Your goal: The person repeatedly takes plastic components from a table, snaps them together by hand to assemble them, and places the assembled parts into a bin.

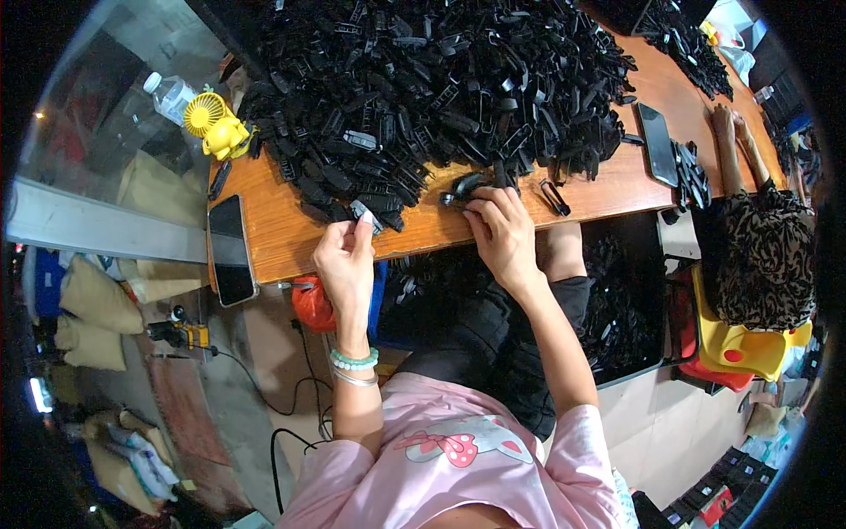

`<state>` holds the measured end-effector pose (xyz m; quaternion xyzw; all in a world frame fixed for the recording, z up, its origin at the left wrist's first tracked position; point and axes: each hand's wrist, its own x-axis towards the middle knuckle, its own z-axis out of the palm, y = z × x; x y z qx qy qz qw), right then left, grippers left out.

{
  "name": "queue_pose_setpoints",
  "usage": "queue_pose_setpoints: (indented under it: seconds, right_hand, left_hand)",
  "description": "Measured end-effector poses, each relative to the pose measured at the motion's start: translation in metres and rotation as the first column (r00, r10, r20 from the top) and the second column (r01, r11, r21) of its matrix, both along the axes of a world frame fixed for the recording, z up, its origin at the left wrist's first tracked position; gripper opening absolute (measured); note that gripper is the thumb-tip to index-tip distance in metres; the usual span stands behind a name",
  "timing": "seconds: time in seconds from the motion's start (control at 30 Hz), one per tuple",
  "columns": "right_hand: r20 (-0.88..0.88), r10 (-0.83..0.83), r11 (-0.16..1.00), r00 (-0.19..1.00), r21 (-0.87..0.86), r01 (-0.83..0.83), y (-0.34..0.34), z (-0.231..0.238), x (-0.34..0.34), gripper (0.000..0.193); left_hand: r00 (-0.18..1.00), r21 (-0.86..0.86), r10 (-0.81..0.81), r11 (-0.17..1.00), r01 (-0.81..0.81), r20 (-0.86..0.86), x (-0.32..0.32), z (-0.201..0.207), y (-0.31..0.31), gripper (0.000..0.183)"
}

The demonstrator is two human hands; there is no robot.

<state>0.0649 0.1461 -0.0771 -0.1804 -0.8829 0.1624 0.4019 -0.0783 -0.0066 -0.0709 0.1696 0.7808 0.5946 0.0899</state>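
Note:
A large heap of small black plastic clip-like parts (423, 88) covers the far side of the wooden table (282, 231). At the heap's near left edge, my left hand (346, 260) has its thumb and forefinger closed on a small grey plastic piece (364, 214). My right hand (504, 231), to the right at the table's front edge, pinches a black plastic clip (464, 185); the fingers partly hide it. Just right of that hand, a narrow black frame-shaped part (554, 198) lies apart from the heap.
A phone (232, 251) lies at the table's left corner, below a yellow fan (211, 123) and a clear bottle (169, 97). Another phone (655, 143) lies on the right, near a co-worker's forearms (736, 150). A black bin (621, 300) of parts stands under the table.

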Motion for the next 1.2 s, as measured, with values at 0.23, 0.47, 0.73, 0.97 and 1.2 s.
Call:
queue_pose_setpoints:
  seconds: [0.23, 0.47, 0.73, 0.97, 1.2]
  right_hand:
    - [-0.065, 0.188, 0.975, 0.980, -0.109, -0.194, 0.006, 0.007, -0.003, 0.015]
    - [-0.171, 0.145, 0.976, 0.974, -0.139, -0.170, -0.019, 0.007, 0.005, 0.023]
    - [-0.525, 0.096, 0.289, 0.846, -0.799, -0.528, -0.051, 0.028, 0.030, 0.040]
    - [-0.674, 0.073, 0.115, 0.735, -0.727, -0.677, -0.057, 0.027, 0.036, 0.033]
    - [-0.243, 0.341, 0.630, 0.908, -0.658, -0.413, -0.049, 0.028, 0.046, 0.038]
  left_hand:
    - [1.000, 0.177, 0.005, 0.984, -0.007, 0.014, 0.005, -0.008, -0.013, 0.015]
    - [0.888, 0.526, -0.342, 0.838, 0.141, 0.307, 0.032, 0.011, -0.016, 0.025]
    - [0.817, 0.327, -0.565, 0.798, 0.507, 0.113, 0.054, 0.026, -0.010, 0.030]
    - [0.849, 0.120, -0.497, 0.845, 0.521, -0.178, 0.055, 0.034, -0.014, 0.027]
    - [0.847, 0.059, -0.515, 0.849, 0.525, -0.130, 0.058, 0.045, -0.020, 0.030]
